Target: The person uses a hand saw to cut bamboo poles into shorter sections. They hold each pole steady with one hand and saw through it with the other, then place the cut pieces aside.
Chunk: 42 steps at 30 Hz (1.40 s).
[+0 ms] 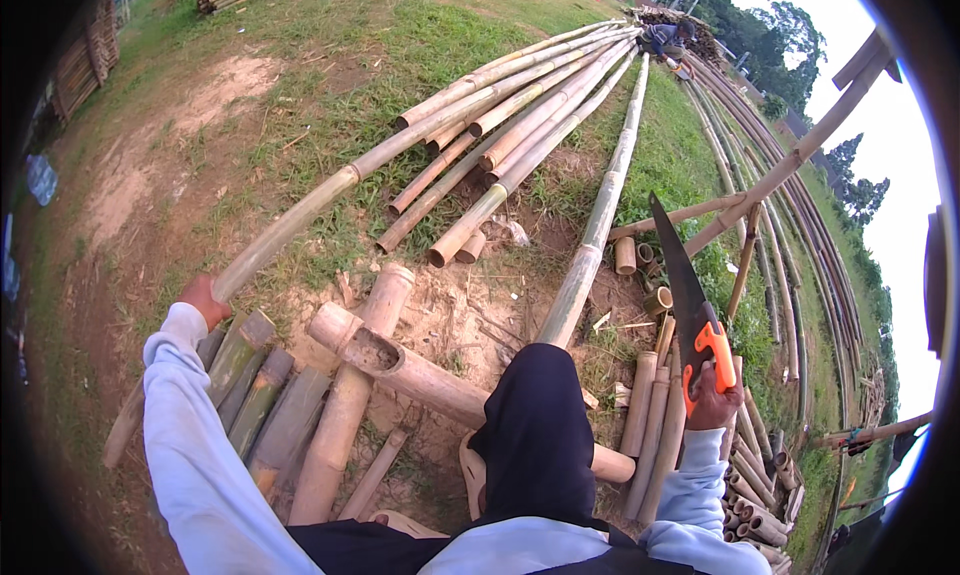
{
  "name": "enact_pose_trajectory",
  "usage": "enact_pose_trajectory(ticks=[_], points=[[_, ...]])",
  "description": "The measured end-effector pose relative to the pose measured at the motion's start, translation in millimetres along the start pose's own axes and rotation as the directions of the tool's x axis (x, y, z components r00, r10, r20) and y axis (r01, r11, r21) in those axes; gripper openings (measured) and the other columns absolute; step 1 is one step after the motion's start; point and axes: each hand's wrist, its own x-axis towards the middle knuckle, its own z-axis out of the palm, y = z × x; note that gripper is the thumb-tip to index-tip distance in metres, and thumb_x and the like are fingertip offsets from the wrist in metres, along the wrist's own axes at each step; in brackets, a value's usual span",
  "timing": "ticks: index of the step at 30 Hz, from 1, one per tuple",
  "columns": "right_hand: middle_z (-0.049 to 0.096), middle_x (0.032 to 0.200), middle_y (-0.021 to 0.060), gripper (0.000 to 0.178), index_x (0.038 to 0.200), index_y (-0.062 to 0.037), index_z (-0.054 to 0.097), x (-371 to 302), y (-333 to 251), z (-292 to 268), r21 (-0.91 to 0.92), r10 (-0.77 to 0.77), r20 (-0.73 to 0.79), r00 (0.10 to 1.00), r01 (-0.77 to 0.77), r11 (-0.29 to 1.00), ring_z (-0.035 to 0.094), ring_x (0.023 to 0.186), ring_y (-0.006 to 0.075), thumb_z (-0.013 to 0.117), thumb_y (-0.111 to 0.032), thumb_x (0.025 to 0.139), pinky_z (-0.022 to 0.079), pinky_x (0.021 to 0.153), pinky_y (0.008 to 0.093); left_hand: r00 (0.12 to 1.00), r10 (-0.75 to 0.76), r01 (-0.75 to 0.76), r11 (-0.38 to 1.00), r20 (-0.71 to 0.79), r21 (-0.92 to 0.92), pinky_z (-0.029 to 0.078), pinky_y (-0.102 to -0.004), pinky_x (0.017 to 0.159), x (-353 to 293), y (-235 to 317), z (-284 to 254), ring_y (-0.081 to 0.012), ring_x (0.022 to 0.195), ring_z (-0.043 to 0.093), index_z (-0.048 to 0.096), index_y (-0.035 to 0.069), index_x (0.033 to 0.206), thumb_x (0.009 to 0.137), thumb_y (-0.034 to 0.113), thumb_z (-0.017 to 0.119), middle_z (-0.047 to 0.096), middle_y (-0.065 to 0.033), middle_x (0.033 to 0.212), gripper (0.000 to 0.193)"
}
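Observation:
My left hand (204,303) is closed around a long bamboo pole (290,223) that runs away toward the far bamboo pile. In my right hand (714,399) is a handsaw (684,275), gripped by its orange handle, with the dark blade pointing up and away from any bamboo. Between my hands lies a thick bamboo piece with a cut-out notch (425,377), resting across another thick bamboo piece (340,435). My bent knee is over the notched piece and hides part of it. Another long pole (600,225) reaches to my knee.
Several long poles (540,125) lie fanned out ahead. Cut bamboo lengths (262,400) lie at the left, and more short pieces (655,425) at the right. A slanted bamboo frame (790,160) stands at the right. Far off, another person (668,40) bends by the poles.

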Motion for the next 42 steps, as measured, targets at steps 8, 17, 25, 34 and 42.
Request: enact_pose_trajectory(ticks=[8, 17, 25, 34, 42], points=[[0.055, 0.066, -0.0013, 0.021, 0.117, 0.0016, 0.066, 14, 11, -9, 0.072, -0.017, 0.055, 0.998, 0.013, 0.997, 0.047, 0.054, 0.0037, 0.061, 0.003, 0.096, 0.048, 0.054, 0.0211, 0.996, 0.0, 0.012, 0.991, 0.092, -0.132, 0.054, -0.0425, 0.084, -177, -103, -32, -0.0385, 0.091, 0.071, 0.071, 0.001, 0.109, 0.069, 0.012, 0.078, 0.072, -0.0237, 0.093, 0.043], [0.056, 0.064, -0.0007, 0.012, 0.106, -0.0014, 0.067, 16, 8, 78, 0.141, -0.038, 0.152, 0.988, 0.017, 0.99, 0.049, 0.056, 0.0052, 0.069, -0.005, 0.095, 0.039, 0.052, 0.0203, 0.957, -0.284, 0.288, 0.945, -0.053, 0.155, 0.053, -0.0504, 0.09, -387, -208, 61, -0.0438, 0.105, 0.067, 0.066, 0.011, 0.118, 0.07, 0.015, 0.084, 0.072, -0.0219, 0.107, 0.052], [0.055, 0.061, 0.0004, 0.011, 0.102, 0.0009, 0.069, -9, -58, 139, 0.212, -0.174, 0.264, 0.949, 0.119, 0.97, 0.051, 0.057, 0.0087, 0.071, -0.006, 0.094, 0.04, 0.053, 0.0232, 0.91, -0.413, 0.415, 0.9, -0.047, 0.131, 0.052, -0.0501, 0.095, -375, -194, 114, -0.039, 0.112, 0.066, 0.062, 0.015, 0.128, 0.073, 0.019, 0.086, 0.073, -0.0163, 0.117, 0.06], [0.056, 0.066, 0.0011, 0.022, 0.115, 0.0029, 0.068, -53, -74, 168, 0.309, -0.234, 0.501, 0.833, 0.08, 0.948, 0.05, 0.059, 0.008, 0.066, -0.001, 0.094, 0.043, 0.057, 0.0243, 0.813, -0.017, 0.123, 0.982, -0.582, 0.143, 0.048, -0.0463, 0.094, -442, -117, 163, -0.0366, 0.107, 0.06, 0.064, 0.007, 0.117, 0.081, 0.024, 0.076, 0.063, -0.0149, 0.116, 0.042], [0.053, 0.059, 0.0003, 0.017, 0.08, -0.0043, 0.065, -92, -96, 202, 0.379, -0.157, 0.646, 0.747, -0.135, 0.916, 0.045, 0.052, 0.008, 0.073, -0.009, 0.094, 0.036, 0.052, 0.0237, 0.821, -0.319, 0.439, 0.883, 0.474, -0.166, 0.052, -0.0451, 0.087, -538, -48, 358, -0.0324, 0.099, 0.063, 0.063, 0.01, 0.119, 0.09, 0.024, 0.064, 0.065, -0.0105, 0.108, 0.032]])
